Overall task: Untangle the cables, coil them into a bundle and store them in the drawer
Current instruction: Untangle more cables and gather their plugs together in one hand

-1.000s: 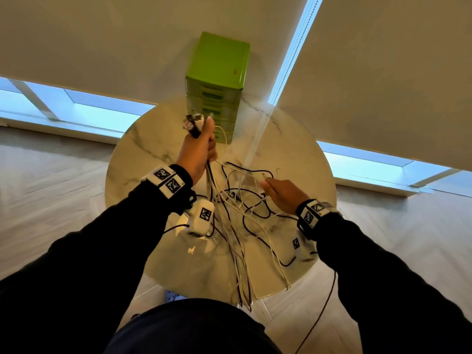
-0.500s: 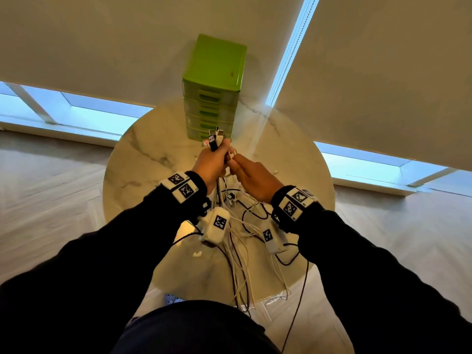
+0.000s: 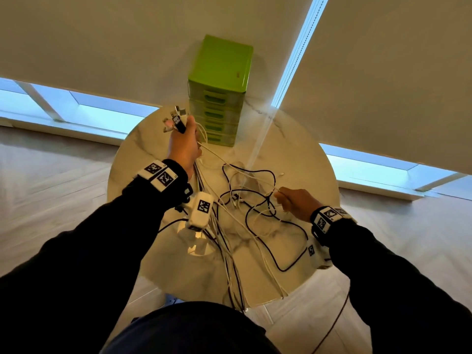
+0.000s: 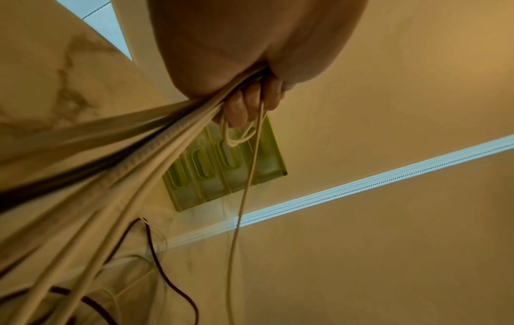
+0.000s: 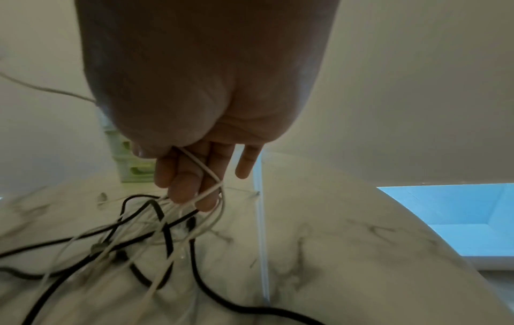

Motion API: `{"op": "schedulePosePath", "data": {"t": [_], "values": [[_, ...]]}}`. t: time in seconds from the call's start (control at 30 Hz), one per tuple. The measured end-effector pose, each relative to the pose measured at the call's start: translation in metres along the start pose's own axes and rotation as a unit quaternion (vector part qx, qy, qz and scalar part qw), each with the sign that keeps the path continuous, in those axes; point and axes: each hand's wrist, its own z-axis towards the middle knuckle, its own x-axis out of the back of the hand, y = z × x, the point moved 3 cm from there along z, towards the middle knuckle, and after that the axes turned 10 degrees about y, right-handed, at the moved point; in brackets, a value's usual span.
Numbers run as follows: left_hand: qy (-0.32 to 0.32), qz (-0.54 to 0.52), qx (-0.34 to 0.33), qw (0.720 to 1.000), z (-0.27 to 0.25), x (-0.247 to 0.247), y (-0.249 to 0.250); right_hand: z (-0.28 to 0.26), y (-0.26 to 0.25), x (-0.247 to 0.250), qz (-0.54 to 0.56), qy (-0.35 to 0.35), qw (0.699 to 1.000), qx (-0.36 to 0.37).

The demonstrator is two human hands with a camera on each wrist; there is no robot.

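Observation:
My left hand [image 3: 184, 141] [image 4: 250, 96] is raised over the far side of the round marble table [image 3: 304, 159] and grips a bunch of white and black cables, with their USB plugs [image 3: 176, 121] sticking out above the fist. The cables [image 3: 224, 251] run down from it toward me and over the near table edge. A loose tangle of black and white cables [image 3: 258, 213] [image 5: 155, 237] lies mid-table. My right hand [image 3: 291, 199] [image 5: 194, 180] is low at the right and pinches a thin white cable [image 5: 205, 173] between thumb and fingers. The green drawer unit [image 3: 221, 90] stands at the back with every drawer closed.
A window blind hangs close behind the drawer unit, with a bead chain [image 3: 293, 49] beside it. A thin black wire [image 3: 332, 325] hangs from my right wrist past the table's near right edge toward the wooden floor [image 3: 51, 187].
The two hands were together at the plugs half a second ago. The right hand has since dropped right to the tangle and taken a white cable; the left hand rose with its bunch.

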Motion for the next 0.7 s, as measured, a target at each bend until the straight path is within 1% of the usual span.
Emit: {"op": "schedulePosePath", "data": {"t": [0.03,0.07,0.13,0.2,0.23,0.27,0.3,0.37,0.43,0.53,0.6,0.7], "values": [[-0.001,0.036,-0.023,0.999,-0.004,0.001,-0.001,0.003,-0.001,0.006,0.016,0.01,1.0,-0.011],[-0.022,0.07,-0.05,0.996,-0.01,-0.001,-0.003,0.008,-0.004,0.012,0.037,0.021,0.999,-0.021],[-0.103,0.134,-0.096,0.981,-0.029,-0.011,-0.012,0.019,-0.023,0.025,0.052,0.041,0.998,-0.023],[-0.175,0.228,-0.13,0.949,-0.046,-0.025,-0.026,0.03,-0.052,0.035,0.035,0.053,0.998,0.002],[-0.193,0.271,-0.142,0.932,-0.05,-0.031,-0.034,0.033,-0.069,0.039,0.029,0.057,0.998,0.019],[-0.201,0.297,-0.145,0.922,-0.052,-0.036,-0.04,0.035,-0.084,0.042,0.025,0.06,0.997,0.037],[-0.2,0.307,-0.14,0.92,-0.052,-0.04,-0.044,0.035,-0.098,0.044,0.024,0.062,0.996,0.053],[-0.184,0.314,-0.112,0.925,-0.05,-0.044,-0.044,0.032,-0.117,0.044,0.026,0.056,0.995,0.081],[-0.168,0.322,-0.093,0.927,-0.048,-0.042,-0.042,0.027,-0.126,0.039,0.029,0.052,0.992,0.111],[-0.185,0.324,-0.063,0.926,-0.045,-0.039,-0.043,0.021,-0.122,0.033,0.055,0.07,0.986,0.141],[-0.201,0.322,-0.028,0.925,-0.045,-0.036,-0.047,0.017,-0.116,0.032,0.079,0.099,0.979,0.157],[-0.21,0.286,0.005,0.935,-0.043,-0.034,-0.054,0.014,-0.108,0.03,0.087,0.133,0.975,0.159]]}}
